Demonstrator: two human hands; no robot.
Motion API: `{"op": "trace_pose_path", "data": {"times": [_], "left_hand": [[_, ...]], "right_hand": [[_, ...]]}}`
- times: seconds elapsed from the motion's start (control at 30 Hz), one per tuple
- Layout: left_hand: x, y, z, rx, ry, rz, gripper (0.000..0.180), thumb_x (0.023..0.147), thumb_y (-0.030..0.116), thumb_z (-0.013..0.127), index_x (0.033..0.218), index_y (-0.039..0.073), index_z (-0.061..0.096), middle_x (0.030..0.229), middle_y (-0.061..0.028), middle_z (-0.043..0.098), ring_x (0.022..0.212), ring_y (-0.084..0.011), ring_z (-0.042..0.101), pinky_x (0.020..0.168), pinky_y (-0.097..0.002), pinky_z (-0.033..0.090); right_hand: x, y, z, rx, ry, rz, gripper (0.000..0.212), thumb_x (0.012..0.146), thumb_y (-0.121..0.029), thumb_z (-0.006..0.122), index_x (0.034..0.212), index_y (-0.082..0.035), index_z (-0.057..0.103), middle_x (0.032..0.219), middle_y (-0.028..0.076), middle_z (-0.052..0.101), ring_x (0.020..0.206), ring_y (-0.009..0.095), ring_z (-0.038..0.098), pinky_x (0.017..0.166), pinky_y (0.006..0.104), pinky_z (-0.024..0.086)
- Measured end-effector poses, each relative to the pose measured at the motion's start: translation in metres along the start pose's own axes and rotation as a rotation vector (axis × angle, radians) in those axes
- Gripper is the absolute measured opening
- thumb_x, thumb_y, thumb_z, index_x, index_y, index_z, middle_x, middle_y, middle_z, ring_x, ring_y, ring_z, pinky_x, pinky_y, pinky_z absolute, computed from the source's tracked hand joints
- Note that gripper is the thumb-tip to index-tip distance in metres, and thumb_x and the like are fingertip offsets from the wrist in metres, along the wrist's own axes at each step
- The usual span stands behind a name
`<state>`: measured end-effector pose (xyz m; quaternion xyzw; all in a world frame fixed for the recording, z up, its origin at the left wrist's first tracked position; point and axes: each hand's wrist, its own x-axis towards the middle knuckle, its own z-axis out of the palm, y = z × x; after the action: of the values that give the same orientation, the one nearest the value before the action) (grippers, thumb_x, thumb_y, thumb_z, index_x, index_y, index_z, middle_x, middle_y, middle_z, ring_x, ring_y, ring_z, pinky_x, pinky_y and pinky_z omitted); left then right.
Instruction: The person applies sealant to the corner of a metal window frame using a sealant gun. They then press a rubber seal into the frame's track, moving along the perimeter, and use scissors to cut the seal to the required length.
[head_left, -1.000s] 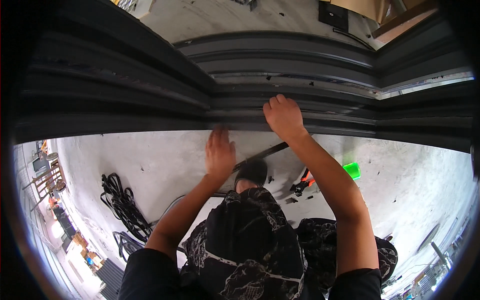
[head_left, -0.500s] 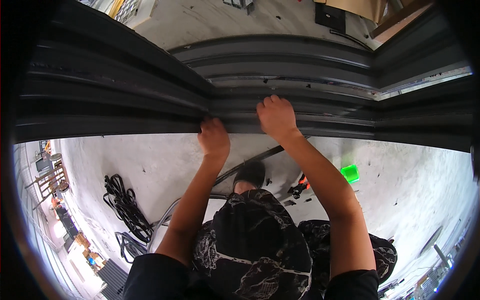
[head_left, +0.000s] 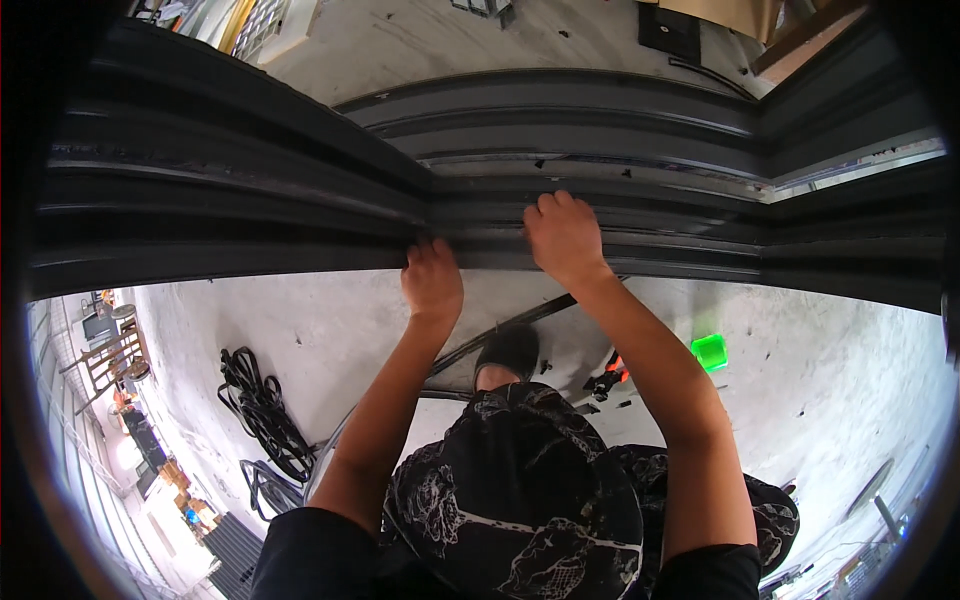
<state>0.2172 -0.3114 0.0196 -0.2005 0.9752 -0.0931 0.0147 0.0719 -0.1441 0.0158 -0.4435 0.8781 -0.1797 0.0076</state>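
- Pale floor (head_left: 330, 320) showed around dark frame (head_left: 480, 212).
- Left hand (head_left: 433, 280) and right hand (head_left: 565, 238) curled against near side, perhaps for purchase; couldn't tell whether either gripped.

Frame (head_left: 485, 205) ahead, bundle (head_left: 262, 405) on floor (head_left: 330, 325) left, tool (head_left: 606, 380) right (shoe (head_left: 510, 350) in between)

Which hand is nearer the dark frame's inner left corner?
The left hand, close to that corner; the right hand is farther right along the dark frame.

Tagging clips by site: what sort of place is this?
Probably a workshop or fabrication area: a large dark ridged frame, an orange-and-black hand tool on the grey floor, and a bundle of black strips.
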Motion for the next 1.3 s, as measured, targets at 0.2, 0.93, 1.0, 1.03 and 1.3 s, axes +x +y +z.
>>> {"op": "trace_pose_path", "data": {"times": [0.2, 0.93, 1.0, 1.03, 1.3], "left_hand": [[0.003, 0.017, 0.01, 0.053, -0.148, -0.132, 0.015, 0.079, 0.009, 0.056, 0.094, 0.005, 0.058, 0.1, -0.0144, 0.062, 0.093, -0.0315, 0.06, 0.072, -0.0401, 0.052], [-0.009, 0.066, -0.041, -0.416, -0.108, 0.232, 0.019, 0.079, 0.005, 0.057, 0.098, 0.005, 0.059, 0.089, -0.0191, 0.06, 0.086, -0.0388, 0.058, 0.074, -0.0494, 0.049], [-0.007, 0.073, -0.042, -0.532, -0.073, 0.296, 0.023, 0.08, 0.005, 0.057, 0.102, 0.005, 0.061, 0.092, -0.0191, 0.061, 0.087, -0.039, 0.059, 0.074, -0.0495, 0.049], [-0.005, 0.077, -0.04, -0.551, -0.041, 0.327, 0.026, 0.081, 0.006, 0.057, 0.107, 0.005, 0.062, 0.095, -0.0189, 0.062, 0.088, -0.0387, 0.059, 0.075, -0.0489, 0.049], [0.016, 0.102, -0.022, -0.664, 0.035, 0.493, 0.028, 0.085, 0.005, 0.06, 0.113, 0.005, 0.064, 0.1, -0.0171, 0.065, 0.092, -0.0352, 0.062, 0.079, -0.0432, 0.051]], "right_hand": [[-0.003, -0.004, 0.004, -0.023, 0.012, 0.008, 0.012, 0.075, -0.013, 0.066, 0.086, -0.008, 0.065, 0.088, 0.006, 0.059, 0.092, 0.024, 0.056, 0.077, 0.037, 0.048], [-0.026, 0.003, 0.0, 0.088, 0.143, 0.152, 0.012, 0.078, -0.015, 0.06, 0.086, -0.01, 0.066, 0.094, 0.007, 0.063, 0.092, 0.026, 0.056, 0.078, 0.0395, 0.049], [-0.051, 0.011, -0.014, 0.178, 0.37, 0.362, 0.015, 0.078, -0.013, 0.06, 0.091, -0.009, 0.064, 0.105, 0.012, 0.063, 0.094, 0.03, 0.057, 0.078, 0.0408, 0.052], [-0.071, 0.021, -0.026, 0.102, 0.528, 0.447, 0.016, 0.079, -0.011, 0.059, 0.094, -0.007, 0.063, 0.112, 0.015, 0.063, 0.096, 0.033, 0.057, 0.078, 0.0412, 0.053], [-0.175, 0.148, -0.079, -0.203, 0.196, 0.954, 0.026, 0.077, -0.005, 0.054, 0.102, 0.0, 0.061, 0.124, 0.02, 0.057, 0.104, 0.039, 0.057, 0.087, 0.0437, 0.052]]}}
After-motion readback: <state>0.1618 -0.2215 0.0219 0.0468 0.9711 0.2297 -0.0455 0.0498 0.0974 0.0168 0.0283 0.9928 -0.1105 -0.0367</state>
